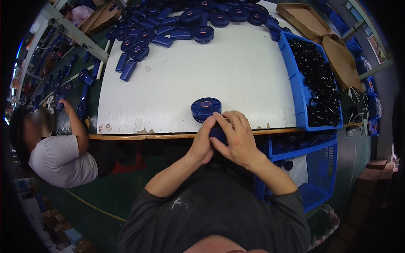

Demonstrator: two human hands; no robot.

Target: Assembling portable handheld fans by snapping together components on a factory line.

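Note:
A dark blue handheld fan [206, 108] with a round slotted head and an orange ring at its centre is in front of me, at the near edge of the white table [177, 84]. Its handle points toward me and is mostly covered by my fingers. My left hand [201, 141] closes on the handle from the left, its fingertips near the fan head. From the right, my right hand [237, 139] wraps over the same handle, thumb toward the left hand. Whether a small part is between my fingers cannot be seen.
Many blue fans [190, 17] are heaped along the table's far side. At right stands a blue crate [290, 69] full of small black parts, with cardboard boxes [303, 19] behind. A blue basket [310, 185] sits below the table. Another person [65, 156] works at the left.

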